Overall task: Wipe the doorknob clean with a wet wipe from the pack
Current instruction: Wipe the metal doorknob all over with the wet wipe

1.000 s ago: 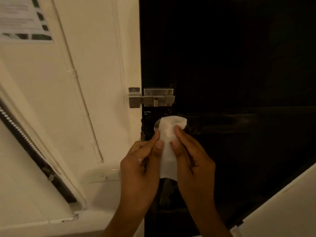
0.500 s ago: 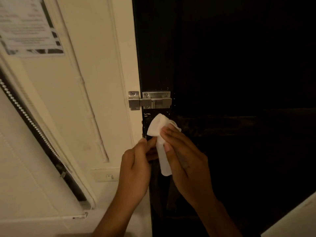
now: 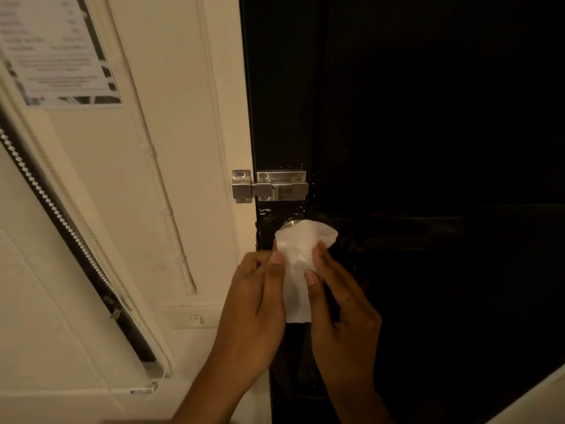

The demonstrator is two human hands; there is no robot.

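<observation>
both forearms raised; left hand [image 3: 255,296] and right hand [image 3: 341,307] close together, fingertips pinched inward.

Your left hand [image 3: 255,304] and right hand [image 3: 342,313] are both bare: no gloves, rings or watch show. Your forearms are uncovered as far as the bottom edge, with no sleeve in sight. Your fingernails are short and plain.

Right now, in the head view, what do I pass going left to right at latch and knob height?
Window blind → wall conduit → slide bolt latch → wet wipe draped over doorknob → black door.
</observation>
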